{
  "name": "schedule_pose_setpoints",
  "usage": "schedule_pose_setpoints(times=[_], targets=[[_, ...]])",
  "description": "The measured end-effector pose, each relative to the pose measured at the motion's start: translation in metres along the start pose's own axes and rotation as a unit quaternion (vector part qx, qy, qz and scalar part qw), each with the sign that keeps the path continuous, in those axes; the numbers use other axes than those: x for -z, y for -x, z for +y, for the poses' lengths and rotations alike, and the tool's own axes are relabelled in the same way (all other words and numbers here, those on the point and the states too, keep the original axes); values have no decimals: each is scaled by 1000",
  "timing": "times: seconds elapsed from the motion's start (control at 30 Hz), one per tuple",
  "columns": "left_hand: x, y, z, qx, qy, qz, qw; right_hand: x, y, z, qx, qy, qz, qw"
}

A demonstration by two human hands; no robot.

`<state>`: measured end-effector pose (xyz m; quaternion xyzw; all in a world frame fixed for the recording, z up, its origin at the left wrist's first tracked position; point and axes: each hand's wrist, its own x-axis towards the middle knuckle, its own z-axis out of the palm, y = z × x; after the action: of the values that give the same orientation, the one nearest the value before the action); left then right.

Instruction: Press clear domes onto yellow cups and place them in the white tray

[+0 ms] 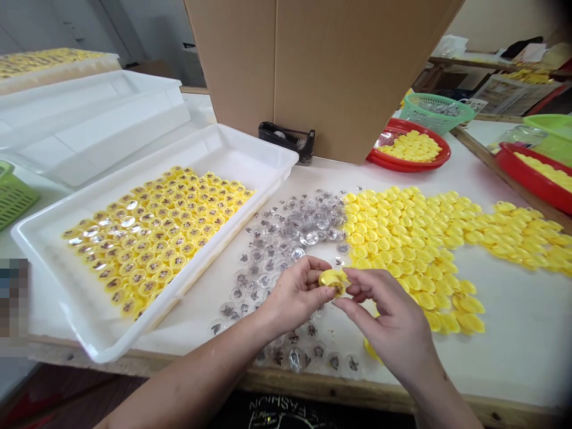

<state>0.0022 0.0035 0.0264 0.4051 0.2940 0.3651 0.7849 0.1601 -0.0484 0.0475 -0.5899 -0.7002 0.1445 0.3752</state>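
My left hand (pixel 300 292) pinches a small round yellow plastic piece (pixel 331 277) with a dark printed picture showing on its near face. From the other side, the fingertips of my right hand (pixel 379 307) close on the same piece at its right edge. Beneath and left of my hands lie many clear round discs (pixel 264 280) with dark printed pictures. To the right spreads a large bed of yellow plastic pieces (pixel 402 229), overlapping in rows. A white tray (pixel 250 140) at left holds rows of yellow pieces with printed discs (pixel 165 223) in them.
A tall cardboard sheet (pixel 322 71) stands at the back, with a black tape dispenser (pixel 288 142) before it. Behind to the right are a red basin (pixel 440 156) of yellow pieces and a green basket (pixel 431 119). More white trays (pixel 147 119) stand at back left.
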Motion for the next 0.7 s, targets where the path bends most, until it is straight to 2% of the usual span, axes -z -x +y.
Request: schedule_pose_setpoints(times=[0.1,0.17,0.27,0.4,0.53,0.6,0.7], targets=[[1,1,-2,-36,-39,-34,998,5,1,8,-64,-95,-38,993],[3,1,-5,-58,-69,-36,995,2,3,11,-90,-136,-57,985],[5,2,-6,-83,-162,-10,983,-5,6,9,-117,-165,-44,978],[3,5,4,-108,-314,22,943,-12,10,6,-134,-197,-34,971],[-1,7,17,-97,-370,42,923,-14,8,13,-192,-218,-5,957],[-1,8,26,-117,-400,20,909,-14,3,18,-228,-223,8,948],[-2,11,42,-187,-494,-49,848,-16,-6,23,-247,-255,1,935]])
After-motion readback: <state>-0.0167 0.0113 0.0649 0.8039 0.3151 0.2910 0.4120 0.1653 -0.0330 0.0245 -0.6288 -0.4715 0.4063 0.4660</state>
